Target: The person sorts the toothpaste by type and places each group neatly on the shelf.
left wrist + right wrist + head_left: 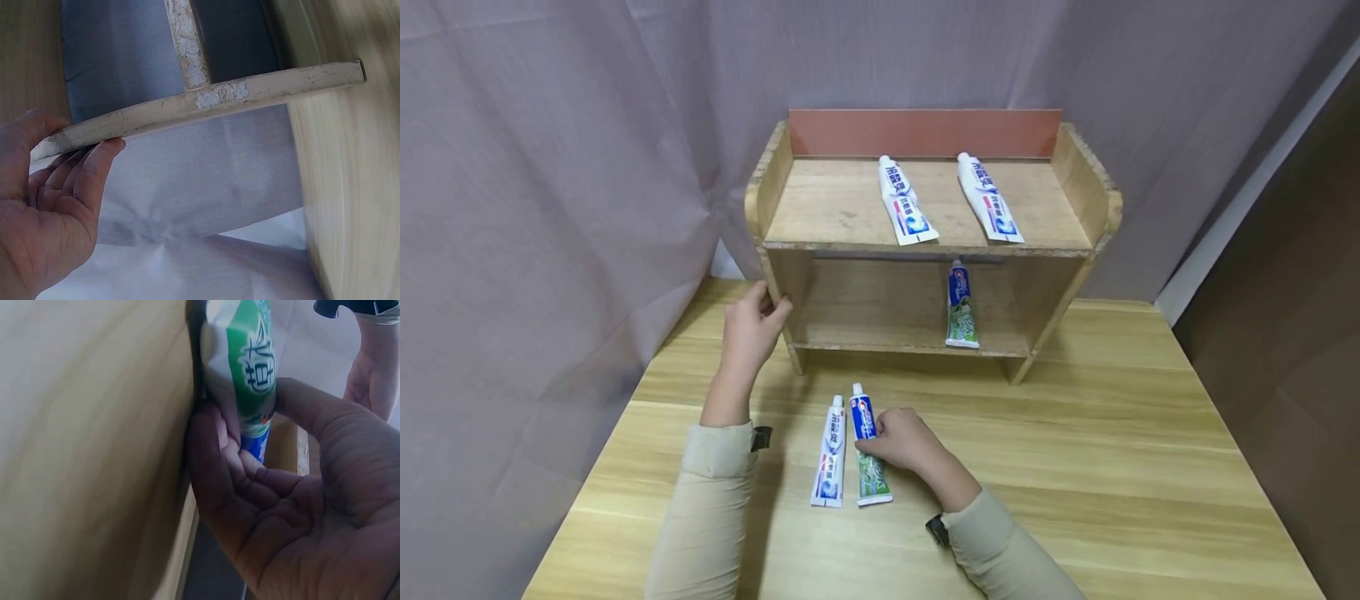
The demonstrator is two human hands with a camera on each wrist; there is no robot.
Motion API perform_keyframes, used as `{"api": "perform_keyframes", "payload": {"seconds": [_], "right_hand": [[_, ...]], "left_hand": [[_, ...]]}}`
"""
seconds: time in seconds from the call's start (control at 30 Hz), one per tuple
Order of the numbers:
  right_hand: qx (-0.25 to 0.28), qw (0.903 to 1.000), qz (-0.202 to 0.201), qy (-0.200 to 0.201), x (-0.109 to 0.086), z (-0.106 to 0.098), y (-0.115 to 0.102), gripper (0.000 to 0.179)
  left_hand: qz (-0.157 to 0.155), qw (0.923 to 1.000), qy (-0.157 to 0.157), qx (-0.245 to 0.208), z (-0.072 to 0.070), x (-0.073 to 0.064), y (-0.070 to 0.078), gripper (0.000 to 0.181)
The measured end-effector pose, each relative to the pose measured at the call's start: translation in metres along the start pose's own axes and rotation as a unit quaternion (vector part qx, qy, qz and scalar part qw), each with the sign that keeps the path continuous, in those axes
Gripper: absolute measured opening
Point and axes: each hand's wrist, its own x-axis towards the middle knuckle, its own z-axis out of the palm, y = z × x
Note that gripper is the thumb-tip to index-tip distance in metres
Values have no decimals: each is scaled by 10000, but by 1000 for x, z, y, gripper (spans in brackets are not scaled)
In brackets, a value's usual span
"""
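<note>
Right grip [904, 442] holds one of five toothpaste tubes [867, 446].

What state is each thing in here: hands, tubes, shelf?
Left hand: grips the wooden shelf by its left side panel.
Right hand: pinches the green-and-blue tube lying on the table.
White tube: flat on table, capped.
Two white tubes: flat on top shelf.
Lower-shelf tube: lying flat.
</note>
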Motion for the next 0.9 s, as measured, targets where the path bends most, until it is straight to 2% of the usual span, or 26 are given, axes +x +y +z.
{"api": "perform_keyframes", "payload": {"seconds": [0.43,0.9], "right_hand": [[117,9992,-322,206,-3,-13,2,42],[114,9993,-271,251,-7,-21,-6,39]], "left_hand": [[-45,9999,-55,-77,1,0,2,27],[-65,10000,-19,-12,0,-1,-1,27]]}}
